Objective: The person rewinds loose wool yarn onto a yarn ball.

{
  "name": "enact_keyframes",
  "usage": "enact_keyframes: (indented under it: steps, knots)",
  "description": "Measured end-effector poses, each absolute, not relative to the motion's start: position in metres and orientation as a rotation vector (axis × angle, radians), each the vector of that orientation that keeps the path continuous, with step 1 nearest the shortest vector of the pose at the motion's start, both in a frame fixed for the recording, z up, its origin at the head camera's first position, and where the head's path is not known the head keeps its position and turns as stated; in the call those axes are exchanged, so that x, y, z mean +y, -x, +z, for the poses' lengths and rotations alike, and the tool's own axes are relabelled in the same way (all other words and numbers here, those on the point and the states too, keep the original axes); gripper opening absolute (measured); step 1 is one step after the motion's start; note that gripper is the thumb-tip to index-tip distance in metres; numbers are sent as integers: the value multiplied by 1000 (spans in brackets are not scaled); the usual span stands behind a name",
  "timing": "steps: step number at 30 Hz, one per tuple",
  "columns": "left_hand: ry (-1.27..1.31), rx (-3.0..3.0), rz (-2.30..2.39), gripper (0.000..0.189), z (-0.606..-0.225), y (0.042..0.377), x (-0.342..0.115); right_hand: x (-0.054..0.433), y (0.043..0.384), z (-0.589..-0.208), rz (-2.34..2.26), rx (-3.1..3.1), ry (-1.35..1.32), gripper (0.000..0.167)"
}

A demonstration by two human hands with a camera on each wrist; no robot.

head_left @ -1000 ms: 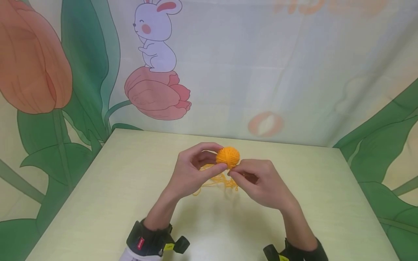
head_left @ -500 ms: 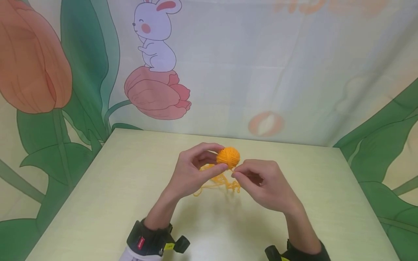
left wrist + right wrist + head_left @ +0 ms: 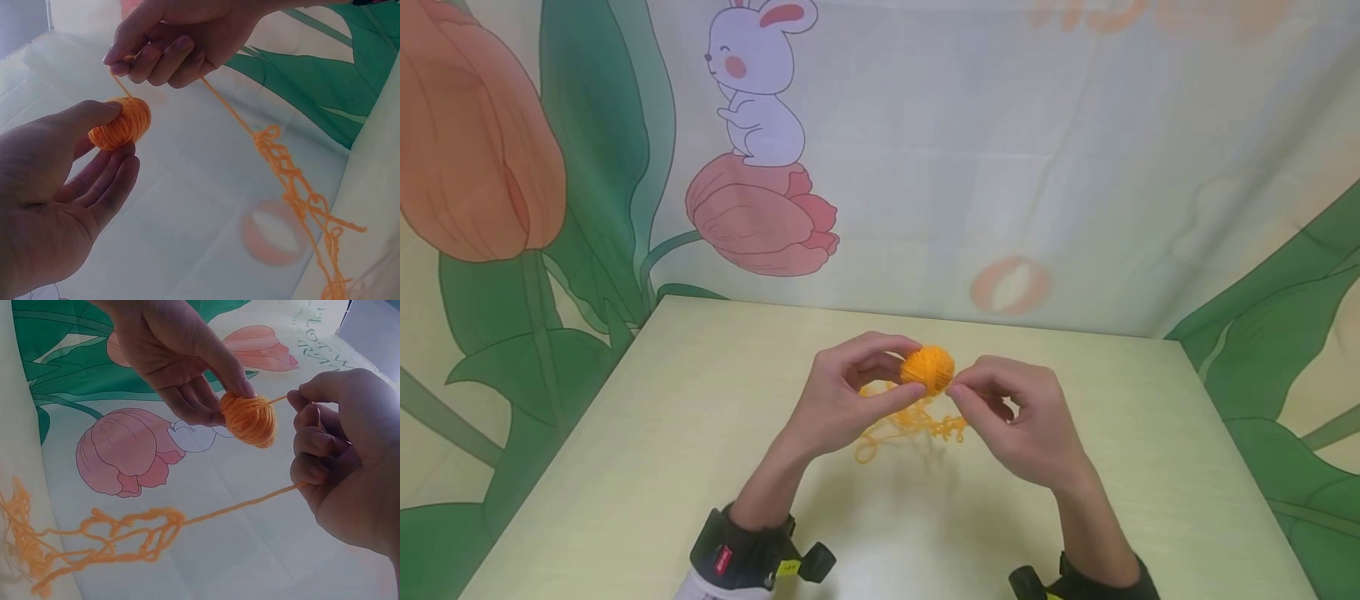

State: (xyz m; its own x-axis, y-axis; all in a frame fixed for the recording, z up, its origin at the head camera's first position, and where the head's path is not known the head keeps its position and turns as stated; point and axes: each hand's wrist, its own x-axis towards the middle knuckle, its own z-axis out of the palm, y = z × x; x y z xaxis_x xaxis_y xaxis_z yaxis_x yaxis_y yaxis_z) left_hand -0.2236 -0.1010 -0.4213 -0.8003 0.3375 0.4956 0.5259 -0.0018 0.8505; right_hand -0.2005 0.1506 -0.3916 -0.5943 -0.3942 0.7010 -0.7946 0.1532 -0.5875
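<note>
My left hand [image 3: 842,396] holds a small orange ball of yarn [image 3: 928,369] between its thumb and fingertips, above the table. To the right of the ball, my right hand [image 3: 1018,417] pinches the yarn strand [image 3: 279,399] between thumb and forefinger, its other fingers curled. In the right wrist view that strand runs taut from the ball to the pinch. It leaves the lower fingers and leads down to a loose, looped tangle of yarn [image 3: 134,537], whose lower part reaches the tabletop. The left wrist view shows the same tangle [image 3: 294,181] hanging below the right hand.
A pale table [image 3: 662,433] lies under both hands. Behind it hangs a cloth backdrop [image 3: 925,167] printed with tulips, leaves and a white rabbit. Each wrist wears a black strap [image 3: 741,550] with a small camera.
The right hand has moved a little right and away from the ball, drawing the strand out. The ball has turned and shifted slightly right and down, and the loose yarn below has shifted.
</note>
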Motion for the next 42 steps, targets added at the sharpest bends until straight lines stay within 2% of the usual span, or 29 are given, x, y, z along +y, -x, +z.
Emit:
enact_keyframes:
  steps: [13,16,20,23,28,36,42]
  knots:
    - [1042,-2166,-1867,43,-421,223,-99,154,202,-392,1538,-1964,-1110,28]
    - [1056,-2179,-1853,43,-423,223,-100,154,201,-392,1587,-1964,-1083,23]
    - [1099,-2185,-1858,42,-424,222,-100,154,201,-392,1607,-1996,-1033,5]
    - [1155,-2181,-1871,42,-425,223,-99,155,201,-393,1595,-2028,-1002,12]
    - [1253,-2159,-1922,42,-425,223,-97,157,204,-396,1569,-2038,-989,4]
    - [1310,-2134,-1993,42,-422,220,-98,156,213,-405,1621,-2054,-1008,9]
    - [1325,-2058,-2055,44,-421,220,-99,155,218,-411,1665,-2098,-1001,5]
